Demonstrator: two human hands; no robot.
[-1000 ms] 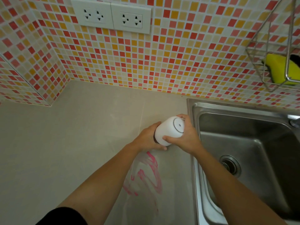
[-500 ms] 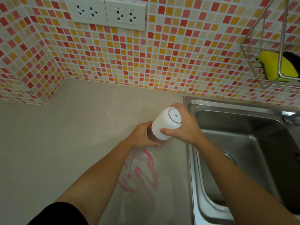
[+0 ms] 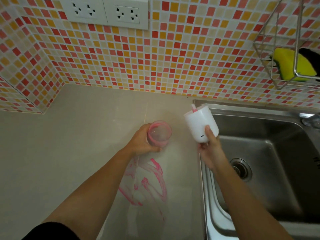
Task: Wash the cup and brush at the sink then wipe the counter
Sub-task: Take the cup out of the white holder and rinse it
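My left hand (image 3: 141,142) grips a clear cup (image 3: 159,133) smeared pink inside, upright on the beige counter (image 3: 72,153). My right hand (image 3: 210,151) holds a white cylindrical body (image 3: 200,124) by its lower end, tilted, just left of the sink's rim. A pink-stained tip (image 3: 194,108) sticks out of its top; I cannot tell if it is the brush. Pink smears (image 3: 149,181) streak the counter in front of the cup.
A steel sink (image 3: 259,170) with a drain (image 3: 240,168) fills the right side. A wire rack (image 3: 284,49) on the tiled wall holds a yellow sponge (image 3: 292,64). Two wall sockets (image 3: 105,12) sit above the counter. A tap part (image 3: 310,118) shows at the right edge.
The white body has come off the cup: my right hand lifted it up and to the right and turned it over. The cup now stands uncovered in my left hand.
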